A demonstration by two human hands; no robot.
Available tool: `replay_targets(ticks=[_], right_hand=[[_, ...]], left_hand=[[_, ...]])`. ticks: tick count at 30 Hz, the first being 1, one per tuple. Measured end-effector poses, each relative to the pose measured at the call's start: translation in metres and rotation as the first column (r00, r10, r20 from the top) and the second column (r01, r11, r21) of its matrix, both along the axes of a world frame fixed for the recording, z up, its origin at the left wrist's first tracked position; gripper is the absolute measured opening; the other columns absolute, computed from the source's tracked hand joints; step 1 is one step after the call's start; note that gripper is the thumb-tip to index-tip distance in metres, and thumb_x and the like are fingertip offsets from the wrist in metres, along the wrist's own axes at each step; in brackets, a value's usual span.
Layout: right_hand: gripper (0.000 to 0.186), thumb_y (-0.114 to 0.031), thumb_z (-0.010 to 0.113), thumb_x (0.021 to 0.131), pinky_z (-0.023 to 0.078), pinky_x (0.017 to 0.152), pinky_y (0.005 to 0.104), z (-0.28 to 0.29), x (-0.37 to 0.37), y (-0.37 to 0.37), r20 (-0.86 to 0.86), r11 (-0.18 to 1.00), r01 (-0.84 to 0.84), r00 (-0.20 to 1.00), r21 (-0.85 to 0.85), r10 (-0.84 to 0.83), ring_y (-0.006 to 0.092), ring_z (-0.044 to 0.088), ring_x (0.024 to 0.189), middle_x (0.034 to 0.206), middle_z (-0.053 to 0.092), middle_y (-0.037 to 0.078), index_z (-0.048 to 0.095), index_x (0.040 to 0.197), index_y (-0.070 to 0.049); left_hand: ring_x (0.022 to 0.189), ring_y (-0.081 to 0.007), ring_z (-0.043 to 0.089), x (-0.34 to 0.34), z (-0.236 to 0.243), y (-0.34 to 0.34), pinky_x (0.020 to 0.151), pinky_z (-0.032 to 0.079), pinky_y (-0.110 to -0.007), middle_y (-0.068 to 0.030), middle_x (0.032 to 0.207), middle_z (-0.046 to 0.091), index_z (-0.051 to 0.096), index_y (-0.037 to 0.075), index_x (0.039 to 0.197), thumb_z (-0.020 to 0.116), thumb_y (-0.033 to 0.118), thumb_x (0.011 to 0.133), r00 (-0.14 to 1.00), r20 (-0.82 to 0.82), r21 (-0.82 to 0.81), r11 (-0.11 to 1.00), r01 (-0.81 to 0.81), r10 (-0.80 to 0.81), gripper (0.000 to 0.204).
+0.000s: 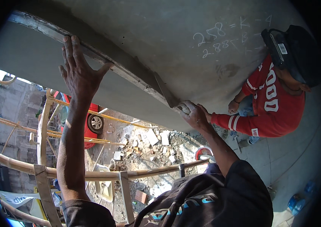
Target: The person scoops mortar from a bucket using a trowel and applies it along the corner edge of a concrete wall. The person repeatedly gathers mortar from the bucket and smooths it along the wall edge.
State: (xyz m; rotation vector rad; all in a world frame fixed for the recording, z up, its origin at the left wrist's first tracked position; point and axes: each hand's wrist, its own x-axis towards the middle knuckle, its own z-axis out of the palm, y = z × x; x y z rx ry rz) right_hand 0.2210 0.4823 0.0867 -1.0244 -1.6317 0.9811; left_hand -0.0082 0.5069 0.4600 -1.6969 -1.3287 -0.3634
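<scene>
My left hand (pixel 80 70) is raised with fingers spread, pressing on a long straightedge bar (pixel 136 81) that runs diagonally along the edge of the grey plastered surface (pixel 194 68). Farther right along the bar, my right hand (pixel 192 115) grips a trowel (pixel 164 90), its metal blade lying against the plaster beside the bar and its handle mostly hidden under my fingers. A co-worker in a red top (pixel 281 109) stands at my right, one hand (pixel 205 111) just behind my right hand; whether it touches the bar is unclear.
Curved bamboo rails (pixel 103 175) and upright boards (pixel 126 193) cross the lower left. Beyond them are a red car (pixel 90 140), rubble (pixel 153 138), a pale tub (pixel 104 189) and a red bucket (pixel 202 150). Blue bottles (pixel 296 204) lie at lower right; chalk markings show on the plaster.
</scene>
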Motion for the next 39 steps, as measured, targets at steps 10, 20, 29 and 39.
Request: replay_targets(ticks=[10,20,29,39], right_hand=[[0.038,-0.031,0.072,0.094,0.059,0.088,0.0445,0.016,-0.030,0.078,0.162,0.988,0.013,0.986,0.155,-0.038,0.0358,0.071,0.105,0.121,0.071,0.011,0.064,0.128,-0.016],[0.037,-0.028,0.075,0.091,0.060,0.081,0.0452,0.020,-0.037,0.034,-0.056,0.992,-0.040,0.997,0.120,0.047,0.0358,0.073,0.097,0.109,0.074,0.013,0.065,0.124,-0.016],[0.044,-0.026,0.076,0.087,0.059,0.074,0.0422,0.030,0.004,-0.012,-0.037,0.997,-0.047,0.998,0.059,0.050,0.0320,0.074,0.087,0.101,0.074,0.018,0.063,0.125,-0.008],[0.062,-0.032,0.077,0.089,0.052,0.047,0.0334,0.115,0.015,-0.012,0.093,0.746,-0.199,0.939,-0.635,0.330,0.0175,0.062,0.052,0.079,0.068,0.011,0.055,0.135,0.005]], left_hand=[[0.154,-0.0389,0.027,-0.004,-0.001,0.003,0.115,0.034,-0.059,-0.0210,0.169,0.020,0.019,0.009,0.163,0.089,0.059,0.068,0.999,0.012,0.011,1.000,0.029,-0.029,0.128],[0.153,-0.0398,0.029,-0.011,-0.002,0.008,0.105,0.039,-0.072,-0.0179,0.169,0.022,0.019,0.013,0.163,0.086,0.067,0.064,0.995,-0.007,0.042,0.994,0.104,-0.104,0.131],[0.153,-0.0390,0.028,-0.012,-0.002,0.007,0.106,0.038,-0.072,-0.0160,0.169,0.023,0.020,0.016,0.163,0.086,0.066,0.065,0.993,0.018,0.042,0.992,0.120,-0.121,0.129],[0.153,-0.0352,0.030,-0.009,-0.002,0.004,0.112,0.037,-0.064,-0.0154,0.170,0.023,0.019,0.016,0.164,0.088,0.062,0.067,0.999,0.036,0.051,0.998,0.037,-0.038,0.128]])
